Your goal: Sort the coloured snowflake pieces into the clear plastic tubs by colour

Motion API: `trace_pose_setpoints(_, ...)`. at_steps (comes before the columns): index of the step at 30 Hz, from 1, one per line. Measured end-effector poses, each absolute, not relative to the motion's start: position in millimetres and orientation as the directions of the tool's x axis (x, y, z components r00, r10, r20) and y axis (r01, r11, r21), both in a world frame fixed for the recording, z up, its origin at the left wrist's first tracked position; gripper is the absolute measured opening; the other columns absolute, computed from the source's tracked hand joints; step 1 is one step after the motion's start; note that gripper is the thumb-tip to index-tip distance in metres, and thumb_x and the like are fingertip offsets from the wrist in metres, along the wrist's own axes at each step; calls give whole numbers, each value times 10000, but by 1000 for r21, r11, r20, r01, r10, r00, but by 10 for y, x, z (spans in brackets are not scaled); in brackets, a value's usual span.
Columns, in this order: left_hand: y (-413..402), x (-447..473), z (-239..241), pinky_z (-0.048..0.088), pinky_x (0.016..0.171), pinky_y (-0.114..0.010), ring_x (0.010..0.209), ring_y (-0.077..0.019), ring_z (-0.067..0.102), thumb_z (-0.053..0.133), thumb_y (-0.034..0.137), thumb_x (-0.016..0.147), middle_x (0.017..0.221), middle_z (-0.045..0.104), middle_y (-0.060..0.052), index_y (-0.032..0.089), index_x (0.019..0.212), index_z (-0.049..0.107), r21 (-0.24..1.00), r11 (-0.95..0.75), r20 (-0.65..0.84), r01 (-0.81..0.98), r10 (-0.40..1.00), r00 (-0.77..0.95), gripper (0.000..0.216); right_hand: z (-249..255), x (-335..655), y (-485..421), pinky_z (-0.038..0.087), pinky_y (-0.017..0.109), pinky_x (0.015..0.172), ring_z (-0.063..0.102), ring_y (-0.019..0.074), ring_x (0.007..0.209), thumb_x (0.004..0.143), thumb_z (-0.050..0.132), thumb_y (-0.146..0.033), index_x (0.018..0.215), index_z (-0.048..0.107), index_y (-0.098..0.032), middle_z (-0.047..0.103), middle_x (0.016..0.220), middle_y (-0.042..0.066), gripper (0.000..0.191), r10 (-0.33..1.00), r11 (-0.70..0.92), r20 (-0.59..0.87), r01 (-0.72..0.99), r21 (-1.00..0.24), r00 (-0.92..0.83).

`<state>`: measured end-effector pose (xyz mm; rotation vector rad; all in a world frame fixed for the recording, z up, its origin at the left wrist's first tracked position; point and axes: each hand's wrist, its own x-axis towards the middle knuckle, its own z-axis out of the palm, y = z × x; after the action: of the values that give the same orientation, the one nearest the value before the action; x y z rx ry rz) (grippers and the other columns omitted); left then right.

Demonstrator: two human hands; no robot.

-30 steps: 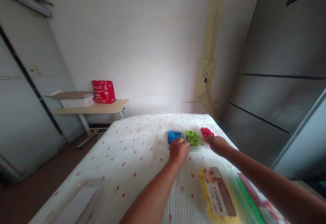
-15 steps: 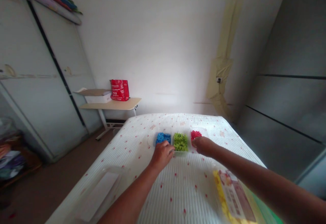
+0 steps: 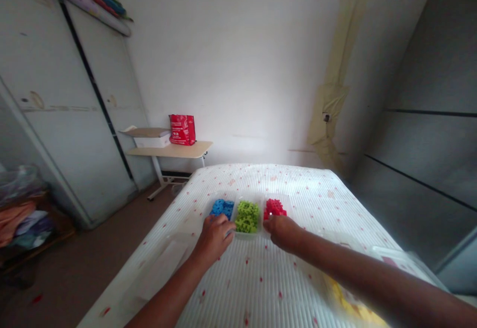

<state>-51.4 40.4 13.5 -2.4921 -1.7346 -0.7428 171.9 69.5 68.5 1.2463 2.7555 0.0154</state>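
Clear plastic trays (image 3: 244,236) lie side by side on the bed and look like one three-part tray; whether they are joined I cannot tell. Blue plastic pieces (image 3: 222,207) fill the left part, green pieces (image 3: 247,216) the middle and red pieces (image 3: 274,206) the right. My left hand (image 3: 215,232) is closed with bent fingers at the near edge, by the blue and green parts. At the near edge of the red part, my right hand (image 3: 283,231) is closed in a pinch. Both sets of fingertips are partly hidden.
A clear container with a white sheet (image 3: 167,263) lies at near left. Under my right forearm is a yellow pack (image 3: 348,300), with a clear plastic case (image 3: 402,261) farther right. Behind the bed (image 3: 261,174), a small table (image 3: 186,150) carries a red bag (image 3: 182,130).
The tray with its colored pieces has shifted left and a little nearer over the bed. Both hands have moved along with it. The view has swung slightly left.
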Motion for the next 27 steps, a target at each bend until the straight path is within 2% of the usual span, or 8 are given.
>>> trace_pose_setpoints(5, 208, -482, 279, 287, 954, -511, 971, -217, 570, 519, 71, 704, 969, 645, -13, 323, 1024, 644, 160, -253, 378, 954, 909, 177, 426, 949, 1942, 436, 493, 303, 661, 658, 233, 814, 767, 548, -187, 1007, 613, -124, 670, 973, 142, 256, 796, 605, -11, 794, 59, -605)
trace_pose_setpoints(9, -47, -249, 472, 326, 939, -518, 985, -241, 551, 499, 71, 720, 1001, 633, -40, 291, 992, 655, 139, -292, 506, 946, 842, 185, 383, 1095, 2840, 206, 517, 338, 721, 650, 220, 865, 811, 518, -294, 1112, 579, -205, 656, 1047, 103, 320, 813, 506, 305, 861, 50, -496)
trace_pose_setpoints(12, -263, 117, 491, 436, 883, -432, 984, -228, 553, 544, 160, 734, 1045, 614, -61, 256, 1034, 625, 290, -457, 481, 841, 829, 285, 326, 871, 3839, -95, 528, 379, 754, 656, 243, 888, 798, 531, -435, 1212, 537, -244, 629, 1141, 107, 455, 874, 323, 385, 946, -10, -295)
trace_pose_setpoints(15, -396, 579, 376, 440, 945, -409, 1128, -239, 500, 648, 202, 646, 1256, 514, -85, 259, 1222, 507, 469, -558, 339, 685, 830, 443, 596, 365, 4652, -522, 524, 454, 771, 616, 338, 1000, 686, 619, -519, 1294, 481, -298, 570, 1236, 139, 662, 890, 201, 421, 979, -27, -171)
trace_pose_setpoints(18, -385, 1007, 221, 383, 1012, -452, 1268, -292, 372, 730, 260, 563, 1422, 341, -107, 275, 1306, 427, 557, -603, 266, 571, 781, 565, 802, -145, 4946, -885, 547, 417, 694, 578, 383, 1052, 607, 678, -482, 1358, 400, -337, 380, 1411, 165, 814, 871, 206, 462, 978, -37, -166)
trace_pose_setpoints(21, -287, 1329, 98, 317, 1048, -495, 1328, -333, 267, 771, 293, 515, 1494, 196, -113, 292, 1331, 397, 598, -603, 219, 527, 756, 616, 898, -415, 4856, -955, 549, 432, 741, 568, 361, 1082, 669, 621, -402, 1365, 370, -362, 231, 1497, 85, 741, 868, 186, 479, 980, -70, -131)
trace_pose_setpoints(24, -206, 1518, 10, 273, 1062, -518, 1342, -359, 226, 786, 315, 489, 1508, 143, -135, 267, 1330, 403, 618, -595, 190, 514, 747, 636, 925, -431, 4741, -725, 540, 399, 777, 583, 316, 1072, 709, 580, -322, 1283, 488, -334, 300, 1464, 88, 581, 852, 195, 508, 978, -76, -130)
trace_pose_setpoints(27, -179, 1579, -64, 262, 1069, -505, 1350, -352, 211, 759, 288, 511, 1515, 117, -134, 250, 1327, 401, 615, -612, 212, 497, 736, 643, 893, -312, 4711, -349, 511, 412, 830, 573, 305, 1085, 719, 575, -311, 1245, 532, -304, 402, 1397, 116, 528, 876, 197, 462, 977, -81, -139)
